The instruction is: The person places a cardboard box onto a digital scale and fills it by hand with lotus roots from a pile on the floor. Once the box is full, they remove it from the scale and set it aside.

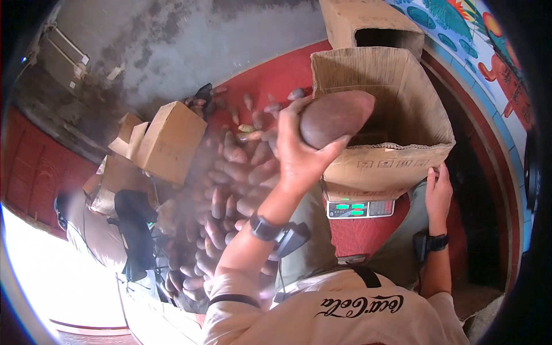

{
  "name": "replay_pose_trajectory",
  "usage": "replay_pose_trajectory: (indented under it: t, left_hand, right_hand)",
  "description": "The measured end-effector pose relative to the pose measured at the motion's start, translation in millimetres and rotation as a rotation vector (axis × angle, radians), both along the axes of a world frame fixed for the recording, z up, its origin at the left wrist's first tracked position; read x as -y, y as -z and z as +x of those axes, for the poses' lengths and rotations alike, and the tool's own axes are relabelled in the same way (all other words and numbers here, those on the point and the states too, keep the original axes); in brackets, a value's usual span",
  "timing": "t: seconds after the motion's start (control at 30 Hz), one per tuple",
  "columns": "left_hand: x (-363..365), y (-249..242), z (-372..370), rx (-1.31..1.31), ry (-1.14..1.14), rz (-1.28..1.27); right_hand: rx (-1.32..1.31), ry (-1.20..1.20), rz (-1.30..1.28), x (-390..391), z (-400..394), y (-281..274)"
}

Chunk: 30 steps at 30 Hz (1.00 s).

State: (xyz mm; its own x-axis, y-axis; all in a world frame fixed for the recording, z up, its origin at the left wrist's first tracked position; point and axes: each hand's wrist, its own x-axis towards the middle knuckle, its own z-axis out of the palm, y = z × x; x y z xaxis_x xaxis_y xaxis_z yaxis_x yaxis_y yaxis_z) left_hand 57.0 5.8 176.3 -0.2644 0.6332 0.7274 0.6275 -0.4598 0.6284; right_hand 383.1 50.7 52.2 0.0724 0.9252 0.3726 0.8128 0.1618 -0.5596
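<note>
Red floor (pixel 270 75), stained grey wall (pixel 190 46)

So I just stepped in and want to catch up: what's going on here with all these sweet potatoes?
A person's left hand holds a large sweet potato at the rim of an open cardboard box that sits on a digital scale. The right hand rests against the box's near corner. A pile of sweet potatoes covers the floor alongside.

Cream shirt (pixel 345 313), black script logo across the chest; black strap (pixel 368 277) over it. Black wrist-worn device on each arm: left (pixel 270 229), right (pixel 434 242). Olive trousers (pixel 310 230).
</note>
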Motion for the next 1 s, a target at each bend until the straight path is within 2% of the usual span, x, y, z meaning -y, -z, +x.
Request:
replay_pose_trajectory:
  t: [0.2, 0.43, 0.83, 0.93, 1.0]
  left_hand:
    - [-27, 8, 20, -0.234, 0.056, -0.107]
    - [-34, 8, 21, -0.444, 0.013, -0.258]
    - [-37, 14, 22, -0.585, -0.063, -0.29]
    - [-38, 18, 19, -0.564, 0.025, -0.301]
    - [-37, 22, 19, -0.513, 0.015, -0.174]
  right_hand:
    - [0.076, 0.0, 0.112, -3, 2, 6]
    - [0.058, -0.006, 0.1, -3, 0, 2]
    - [0.065, 0.019, 0.054, -4, -1, 5]
    - [0.092, 0.043, 0.095, -7, 1, 13]
    - [0.131, 0.052, 0.124, -8, 0, 14]
